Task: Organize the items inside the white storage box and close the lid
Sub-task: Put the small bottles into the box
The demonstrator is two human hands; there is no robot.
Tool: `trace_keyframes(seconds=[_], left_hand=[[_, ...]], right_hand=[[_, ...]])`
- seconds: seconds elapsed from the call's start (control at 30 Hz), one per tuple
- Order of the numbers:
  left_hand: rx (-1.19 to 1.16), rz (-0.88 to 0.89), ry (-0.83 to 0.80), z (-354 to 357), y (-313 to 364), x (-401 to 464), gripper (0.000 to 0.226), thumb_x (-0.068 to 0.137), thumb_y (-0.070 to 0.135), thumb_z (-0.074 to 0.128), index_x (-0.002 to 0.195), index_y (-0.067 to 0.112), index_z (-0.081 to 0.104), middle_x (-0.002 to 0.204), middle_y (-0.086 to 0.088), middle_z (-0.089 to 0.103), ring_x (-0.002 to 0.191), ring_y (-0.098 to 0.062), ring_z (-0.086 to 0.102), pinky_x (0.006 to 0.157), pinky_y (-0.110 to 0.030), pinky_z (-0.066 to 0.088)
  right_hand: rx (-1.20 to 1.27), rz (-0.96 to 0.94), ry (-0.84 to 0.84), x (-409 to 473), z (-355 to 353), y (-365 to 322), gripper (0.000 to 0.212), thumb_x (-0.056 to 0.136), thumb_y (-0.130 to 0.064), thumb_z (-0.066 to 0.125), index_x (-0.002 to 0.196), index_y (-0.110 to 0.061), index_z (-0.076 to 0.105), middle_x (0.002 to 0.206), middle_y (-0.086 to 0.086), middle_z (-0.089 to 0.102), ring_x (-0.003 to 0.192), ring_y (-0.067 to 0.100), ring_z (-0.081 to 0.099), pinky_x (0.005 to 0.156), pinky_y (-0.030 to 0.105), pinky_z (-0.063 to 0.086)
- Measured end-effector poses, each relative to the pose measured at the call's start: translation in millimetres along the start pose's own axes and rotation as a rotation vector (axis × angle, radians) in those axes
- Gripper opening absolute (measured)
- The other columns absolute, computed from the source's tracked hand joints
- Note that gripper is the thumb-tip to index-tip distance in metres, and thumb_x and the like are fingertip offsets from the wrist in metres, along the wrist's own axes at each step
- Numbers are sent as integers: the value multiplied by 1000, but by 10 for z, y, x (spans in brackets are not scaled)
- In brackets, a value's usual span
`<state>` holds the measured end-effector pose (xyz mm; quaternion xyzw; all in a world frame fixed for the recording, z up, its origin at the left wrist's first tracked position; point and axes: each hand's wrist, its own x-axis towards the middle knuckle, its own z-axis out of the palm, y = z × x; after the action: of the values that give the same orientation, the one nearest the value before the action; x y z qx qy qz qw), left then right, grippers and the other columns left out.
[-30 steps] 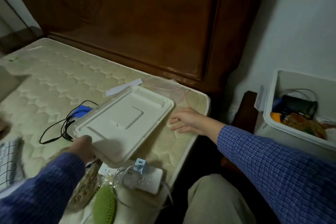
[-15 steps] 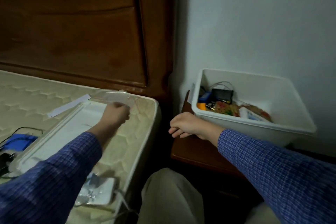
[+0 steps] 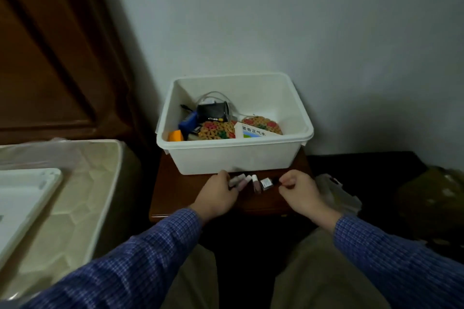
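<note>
Far left, flat on the pale quilted mattress [image 3: 82, 198]: the white moulded plastic lid [image 3: 25, 198], cut off by the frame edge, well apart from both hands.

Centre, on the dark brown wooden bedside stand [image 3: 175, 195]: the open white rectangular plastic storage box [image 3: 233, 158], holding a black pouch with cables, a blue gadget, an orange block, multicoloured woven mats and a white medicine carton.

Just before the box's near wall: a short row of small pale-pink and dusky nail-polish-like bottles [image 3: 253, 183], lying between the two hands, the row's long axis running left-right, the single bottles pointing roughly toward the box.

Left hand [image 3: 218, 195] at the row's left end, fingers curled around the two pale tubes. Right hand [image 3: 298, 192] at the right end, fingertips pinching what looks like the dark cap of the end bottle; grip partly hidden by the knuckles. Both about equally near; box directly ahead and above, so a short lift forward over the rim, probably.

Hard to read: bottle count, labels, crumpled pale wrapping [image 3: 336, 190] at right, dim shape beyond.
</note>
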<state>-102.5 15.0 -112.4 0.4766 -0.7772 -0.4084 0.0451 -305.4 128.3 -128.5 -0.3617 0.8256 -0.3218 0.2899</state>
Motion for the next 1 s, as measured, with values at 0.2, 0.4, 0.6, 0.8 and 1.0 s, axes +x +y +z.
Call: trace_keyframes(seconds=[0.2, 0.4, 0.6, 0.8, 1.0], left_hand=[[130, -128, 79, 304, -3, 189, 48, 95, 50, 56, 124, 15, 43, 133, -14, 50, 117, -31, 57, 95, -40, 50], [312, -103, 182, 401, 19, 307, 46, 97, 48, 52, 128, 14, 44, 134, -12, 35, 122, -36, 47, 99, -44, 46], [405, -4, 154, 454, -26, 367, 44, 97, 40, 53, 133, 16, 45, 137, -9, 39, 123, -29, 46, 96, -39, 50], [469, 12, 130, 480, -43, 426, 37, 100, 41, 50, 125, 14, 49, 129, -9, 40, 116, -28, 49, 88, -38, 51], [668, 40, 37, 532, -21, 525, 39, 105, 23, 36, 143, 15, 43, 131, -13, 43, 117, -28, 48, 96, -36, 46]], right_hand=[[-159, -29, -24, 229, 39, 282, 38, 79, -26, 79, 111, -27, 58, 107, -2, 57, 92, 14, 59, 80, 28, 50], [-240, -173, -88, 361, 261, 216, 52, 81, -24, 77, 130, -26, 57, 127, -6, 45, 93, 16, 63, 89, 37, 56], [-180, -145, -107, 448, 341, 216, 46, 85, -30, 71, 129, -24, 62, 124, -7, 39, 95, 17, 63, 94, 36, 53], [-202, -44, -58, 481, 459, 168, 35, 88, -53, 64, 117, -33, 62, 117, -4, 39, 94, 15, 56, 85, 30, 49], [-412, -11, -105, 506, 484, 25, 16, 90, -37, 66, 99, -35, 53, 111, 0, 46, 77, 15, 49, 71, 30, 45]])
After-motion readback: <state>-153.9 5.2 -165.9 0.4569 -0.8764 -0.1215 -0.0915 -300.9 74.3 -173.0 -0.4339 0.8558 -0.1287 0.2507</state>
